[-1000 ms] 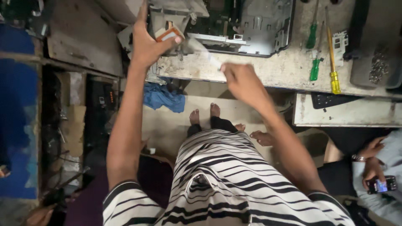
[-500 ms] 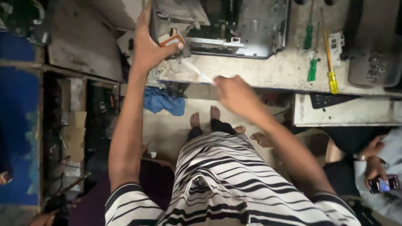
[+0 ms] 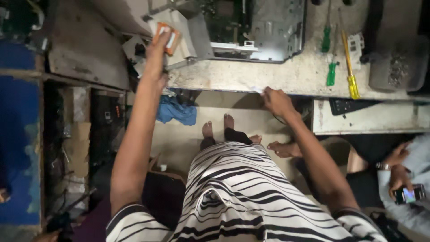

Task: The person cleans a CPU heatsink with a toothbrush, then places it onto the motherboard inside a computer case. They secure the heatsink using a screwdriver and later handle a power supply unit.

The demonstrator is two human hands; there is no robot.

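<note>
- Left hand (image 3: 156,56) up at the far left of the workbench (image 3: 277,76), fingers curled around a small orange-and-white box (image 3: 166,38), gripping it from below with the fingertips over its top edge.
- The box sits right against a grey folded metal bracket (image 3: 188,33), which crowds in just beside the hand.
- Right hand (image 3: 277,101) down at the bench's near edge, fingers pressed together, pinching a small white scrap (image 3: 256,89); what that scrap is, too small to tell.
- Between the two hands, on the bench, an opened metal chassis (image 3: 268,31) with a green circuit board (image 3: 224,15) showing inside.
- Off to the right: two green-handled screwdrivers (image 3: 329,56) and a yellow-handled screwdriver (image 3: 351,76), well apart from either hand.
- Under the bench, a blue cloth (image 3: 177,112) on the floor, bare feet (image 3: 217,127) just beside it.
- Bottom right, another person's hands around a phone (image 3: 407,193), clear of the work.
</note>
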